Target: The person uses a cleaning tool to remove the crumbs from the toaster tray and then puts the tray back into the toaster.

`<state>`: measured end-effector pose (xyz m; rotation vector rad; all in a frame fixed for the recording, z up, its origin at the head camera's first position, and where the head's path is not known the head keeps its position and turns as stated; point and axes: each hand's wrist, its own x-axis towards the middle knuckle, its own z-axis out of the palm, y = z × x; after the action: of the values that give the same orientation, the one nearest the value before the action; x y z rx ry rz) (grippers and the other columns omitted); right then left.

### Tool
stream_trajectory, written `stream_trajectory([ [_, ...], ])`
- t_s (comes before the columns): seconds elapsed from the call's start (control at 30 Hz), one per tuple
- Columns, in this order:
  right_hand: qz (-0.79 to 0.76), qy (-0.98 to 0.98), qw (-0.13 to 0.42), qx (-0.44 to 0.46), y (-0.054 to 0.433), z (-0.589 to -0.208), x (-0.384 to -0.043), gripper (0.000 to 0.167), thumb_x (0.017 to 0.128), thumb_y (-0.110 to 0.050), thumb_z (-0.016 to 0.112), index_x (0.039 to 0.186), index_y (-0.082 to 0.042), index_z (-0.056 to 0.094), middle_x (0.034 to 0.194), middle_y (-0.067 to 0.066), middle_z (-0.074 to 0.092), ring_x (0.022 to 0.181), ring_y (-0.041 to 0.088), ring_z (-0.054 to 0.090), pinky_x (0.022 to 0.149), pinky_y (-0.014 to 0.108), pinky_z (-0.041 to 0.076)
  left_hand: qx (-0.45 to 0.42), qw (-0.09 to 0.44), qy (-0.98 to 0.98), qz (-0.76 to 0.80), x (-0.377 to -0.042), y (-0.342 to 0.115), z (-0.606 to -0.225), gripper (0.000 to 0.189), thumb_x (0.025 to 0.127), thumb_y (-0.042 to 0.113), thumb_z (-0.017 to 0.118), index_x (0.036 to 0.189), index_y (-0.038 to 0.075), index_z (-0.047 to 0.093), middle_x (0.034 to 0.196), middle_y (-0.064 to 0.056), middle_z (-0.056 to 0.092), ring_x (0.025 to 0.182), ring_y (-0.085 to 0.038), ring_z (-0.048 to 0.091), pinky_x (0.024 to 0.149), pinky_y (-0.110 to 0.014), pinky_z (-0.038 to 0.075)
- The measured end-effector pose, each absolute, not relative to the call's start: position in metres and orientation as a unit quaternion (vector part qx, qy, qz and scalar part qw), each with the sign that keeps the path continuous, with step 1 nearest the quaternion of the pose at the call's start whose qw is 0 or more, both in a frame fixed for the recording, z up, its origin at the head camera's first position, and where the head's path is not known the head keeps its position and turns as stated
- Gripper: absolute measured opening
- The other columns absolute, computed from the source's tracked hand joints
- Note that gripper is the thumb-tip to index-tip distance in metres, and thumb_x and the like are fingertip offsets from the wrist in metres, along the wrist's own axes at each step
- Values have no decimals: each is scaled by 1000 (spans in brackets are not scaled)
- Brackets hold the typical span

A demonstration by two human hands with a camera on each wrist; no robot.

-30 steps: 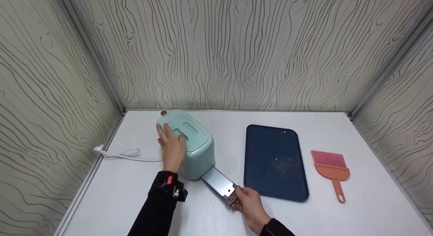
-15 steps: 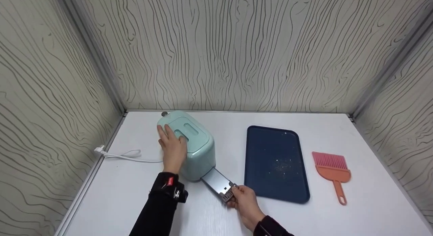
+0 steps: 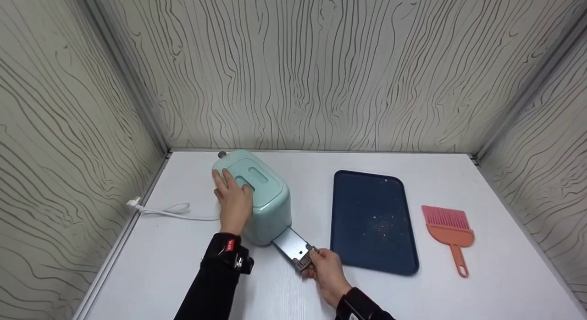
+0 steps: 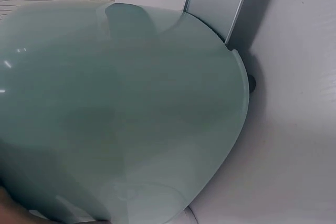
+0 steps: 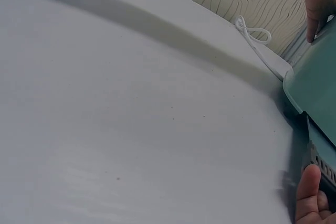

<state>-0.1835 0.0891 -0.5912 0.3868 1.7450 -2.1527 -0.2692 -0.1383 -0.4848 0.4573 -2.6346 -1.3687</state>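
Observation:
In the head view a mint-green toaster [image 3: 270, 219] stands at an angle on the left half of the table. My left hand [image 3: 235, 205] rests on its top with fingers spread, the thumb beside one of the lid's recesses. Out of the toaster's near end sticks a metal crumb tray [image 3: 289, 243], its inner part hidden inside the body. My right hand [image 3: 326, 272] pinches the slotted outer end of this tray between thumb and fingers. In the right wrist view the thumb [image 5: 308, 182] presses on the slotted end. The toaster's smooth side [image 4: 126, 103] fills most of the left wrist view.
Right of the toaster lies a dark blue tray [image 3: 362, 201] scattered with crumbs [image 3: 383, 225]. Beyond it is an orange brush with pink bristles [image 3: 451, 236]. A white power cord [image 3: 176, 212] runs left to the table edge; patterned panels [image 3: 293, 72] enclose the table.
My right hand has moved up and left, sliding the crumb tray somewhat further into the toaster, so less of it shows. My left hand has stayed in place on the toaster.

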Motion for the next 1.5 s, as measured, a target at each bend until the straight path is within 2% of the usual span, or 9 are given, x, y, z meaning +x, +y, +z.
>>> stream_trajectory([
  [0.33, -756, 614, 183, 133, 77, -587, -190, 26, 108, -7, 44, 121, 15, 48, 100, 18, 68, 72, 15, 67, 68, 29, 60, 160, 68, -872, -458, -269, -137, -485, 74, 103, 25, 33, 162, 5, -7, 167, -9, -27, 150, -56, -8, 111, -71, 33],
  [0.7, -756, 618, 174, 129, 69, -586, -193, 25, 108, -8, 45, 118, 14, 50, 96, 18, 69, 64, 13, 66, 63, 27, 59, 158, 78, -872, -456, -271, -138, -486, 75, 101, 25, 33, 162, 3, -5, 168, -11, -24, 151, -55, -6, 111, -72, 33],
  [1.0, -749, 629, 171, 117, 63, -587, -196, 26, 108, -9, 45, 118, 14, 51, 98, 20, 70, 66, 15, 68, 66, 29, 60, 160, 76, -871, -458, -270, -139, -487, 74, 102, 25, 33, 163, 5, -6, 168, -10, -25, 151, -55, -6, 114, -70, 30],
  [1.3, -767, 610, 169, 103, 56, -590, -203, 27, 108, -8, 45, 118, 16, 51, 98, 22, 69, 66, 15, 68, 66, 29, 60, 158, 82, -873, -455, -270, -140, -486, 75, 102, 24, 34, 163, 4, -5, 168, -10, -23, 152, -53, -5, 112, -68, 35],
  [1.5, -773, 604, 165, 101, 52, -592, -207, 26, 108, -7, 45, 117, 16, 51, 93, 19, 69, 63, 14, 67, 64, 28, 60, 156, 87, -874, -451, -269, -138, -487, 74, 102, 24, 34, 162, 2, -3, 168, -12, -22, 150, -58, -4, 109, -73, 35],
])
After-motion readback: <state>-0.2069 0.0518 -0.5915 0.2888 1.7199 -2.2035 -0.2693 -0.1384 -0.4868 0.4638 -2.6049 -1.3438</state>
